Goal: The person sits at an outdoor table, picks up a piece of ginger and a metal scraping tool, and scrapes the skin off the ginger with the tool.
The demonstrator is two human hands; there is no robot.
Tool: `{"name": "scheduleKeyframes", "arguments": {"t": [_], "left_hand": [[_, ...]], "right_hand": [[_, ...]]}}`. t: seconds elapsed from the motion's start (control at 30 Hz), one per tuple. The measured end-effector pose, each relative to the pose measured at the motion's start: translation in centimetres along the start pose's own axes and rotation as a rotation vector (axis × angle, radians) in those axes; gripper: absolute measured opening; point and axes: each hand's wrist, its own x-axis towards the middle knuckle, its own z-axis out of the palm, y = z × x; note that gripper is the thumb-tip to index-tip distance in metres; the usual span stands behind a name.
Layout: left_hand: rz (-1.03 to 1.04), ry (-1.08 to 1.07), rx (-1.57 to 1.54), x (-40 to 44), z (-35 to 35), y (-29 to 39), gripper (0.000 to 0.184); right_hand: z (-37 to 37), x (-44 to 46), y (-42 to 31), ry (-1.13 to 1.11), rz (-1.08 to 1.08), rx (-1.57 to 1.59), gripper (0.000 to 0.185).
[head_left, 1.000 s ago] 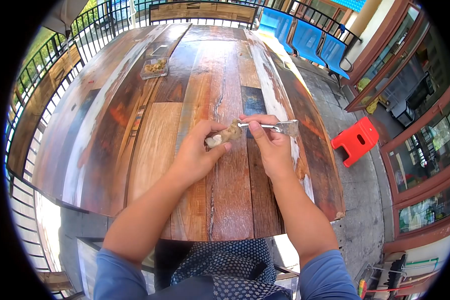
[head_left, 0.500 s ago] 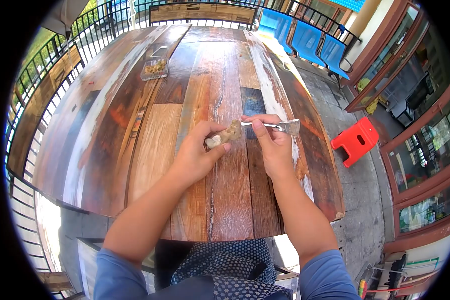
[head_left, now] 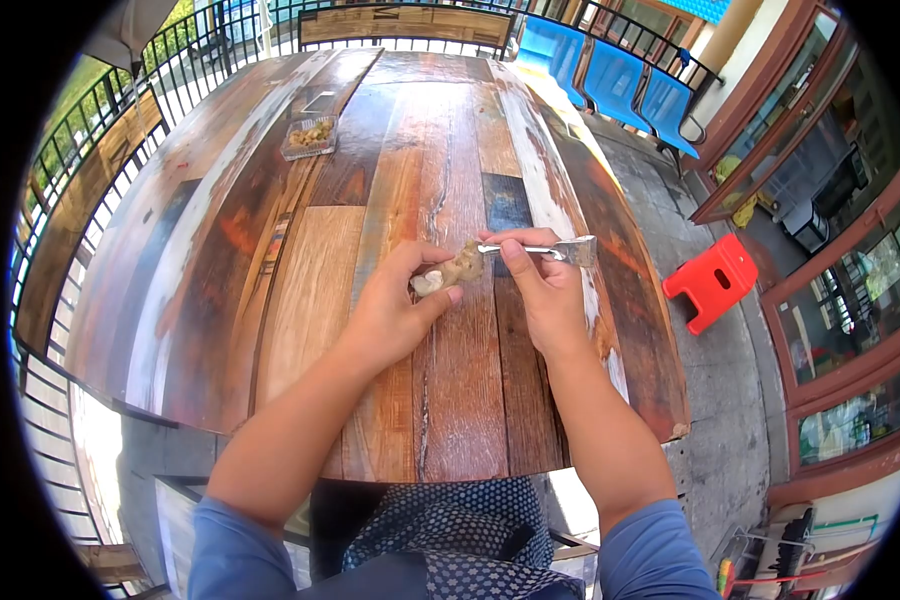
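My left hand is closed around a knobby, tan piece of ginger root, whose pale, whitish end shows between thumb and fingers. In my right hand, thumb and fingers pinch the slim shaft of a shiny metal utensil. Its broad, flat end points right, past my fingers. The narrow tip reaches the right end of the ginger and appears to touch it. Both hands are held above the middle of the wooden table, close together.
A clear plastic box with yellowish-brown pieces stands at the back left of the table. Right of the table is a red stool. Blue chairs line the back right, and a wooden bench stands behind the table.
The metal utensil has shifted slightly left and its broad end has turned a little. My left hand and the ginger have stayed almost in place.
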Motion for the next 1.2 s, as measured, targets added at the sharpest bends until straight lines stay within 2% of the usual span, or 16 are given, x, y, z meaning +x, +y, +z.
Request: {"name": "scheduleKeyframes", "arguments": {"t": [0.3,0.5,0.73,0.9,1.2], "left_hand": [[-0.036,-0.013,-0.025,-0.18,-0.01,0.57,0.033],[-0.055,-0.033,-0.055,-0.13,0.02,0.42,0.034],[-0.084,-0.035,-0.079,-0.08,-0.01,0.54,0.034],[-0.086,-0.044,-0.074,-0.04,-0.04,0.43,0.034],[-0.070,-0.059,-0.076,-0.08,-0.09,0.36,0.034]], "right_hand": [[-0.37,0.19,0.51,-0.005,-0.045,-0.026,0.019],[-0.07,-0.10,0.17,-0.024,0.016,0.007,0.017],[-0.35,0.02,0.26,0.009,-0.036,-0.024,0.016],[-0.22,0.04,-0.05,0.031,0.031,-0.038,0.016],[-0.30,0.05,-0.02,0.033,0.018,-0.002,0.018]]}}
